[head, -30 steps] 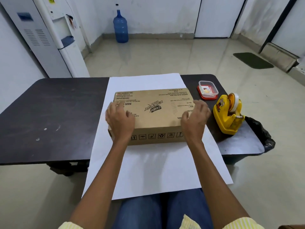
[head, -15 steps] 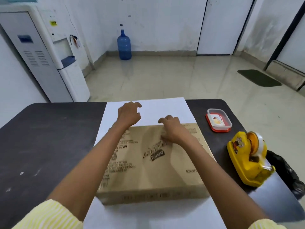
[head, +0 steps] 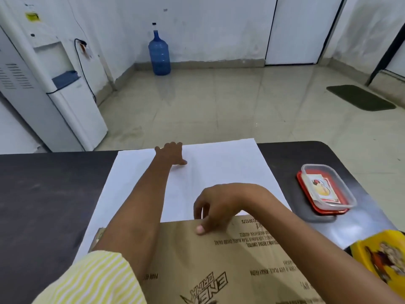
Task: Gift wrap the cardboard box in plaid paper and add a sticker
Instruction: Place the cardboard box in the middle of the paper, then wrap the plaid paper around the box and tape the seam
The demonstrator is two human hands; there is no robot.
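The cardboard box (head: 219, 260) sits on the near part of the paper (head: 219, 172), printed face up, w/ the sheet running past it to the far edge of the table (head: 43, 194). Only the white back shows, so the plaid is presumably face down. Your R hand (head: 219, 207) is draped on the box's far top edge, thumb on the top face and fingers curled over the far side, i.e. holding the box. Your L hand (head: 171, 153) is stretched out to the sheet's far edge w/ the thumb splayed on the paper. Its fingertips are hidden, so can't tell if it grips the edge or just lies flat. Handling: the box looks stiff and flat-faced, prob. not heavy, though contents can't be judged. It'll likely slide on smooth paper, so pin it w/ the R hand. The paper looks thin, light and floppy, quick to crease or tear, so take the far edge near its middle, not by one corner, and bring it over evenly. The clear tub (head: 326, 189) w/ what look like stickers and the yellow tape dispenser (head: 381, 260) sit to your right, off the sheet, handy for later.
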